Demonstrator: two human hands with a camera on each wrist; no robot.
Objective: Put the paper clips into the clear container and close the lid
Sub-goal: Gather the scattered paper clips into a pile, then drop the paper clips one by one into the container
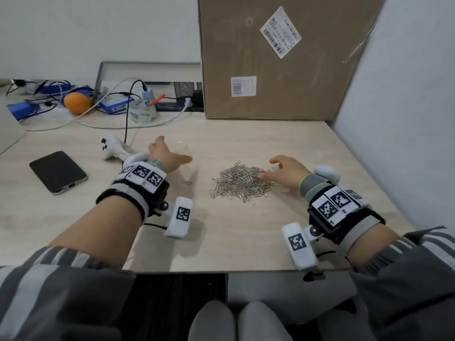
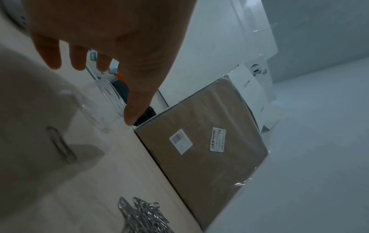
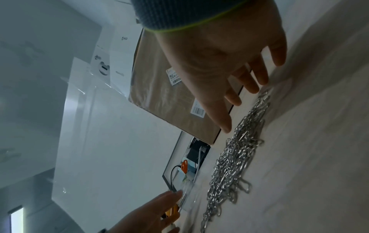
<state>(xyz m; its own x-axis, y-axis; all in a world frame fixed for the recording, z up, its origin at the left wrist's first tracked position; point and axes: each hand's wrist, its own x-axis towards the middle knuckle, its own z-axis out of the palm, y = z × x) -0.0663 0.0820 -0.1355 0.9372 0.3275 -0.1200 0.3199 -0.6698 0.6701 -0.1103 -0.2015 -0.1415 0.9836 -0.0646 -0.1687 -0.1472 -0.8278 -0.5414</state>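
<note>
A pile of silver paper clips (image 1: 242, 183) (image 3: 235, 157) lies mid-table. One stray clip (image 1: 187, 183) (image 2: 61, 143) lies to its left. The clear container (image 1: 182, 146) (image 2: 108, 100) (image 3: 187, 197) stands left of the pile and is faint in the head view. My left hand (image 1: 165, 153) (image 2: 109, 39) is spread open round it, with the thumb stretched toward the pile and a fingertip close against its wall. My right hand (image 1: 285, 171) (image 3: 229, 63) hovers open at the pile's right edge, fingers spread and tips at the clips. I cannot make out a lid.
A big cardboard box (image 1: 283, 57) stands behind the pile, and a white partition (image 1: 406, 119) closes the right side. On the left lie a phone (image 1: 57, 172), a white controller (image 1: 110, 147), an orange (image 1: 76, 102), a tape roll (image 1: 142, 112) and cables.
</note>
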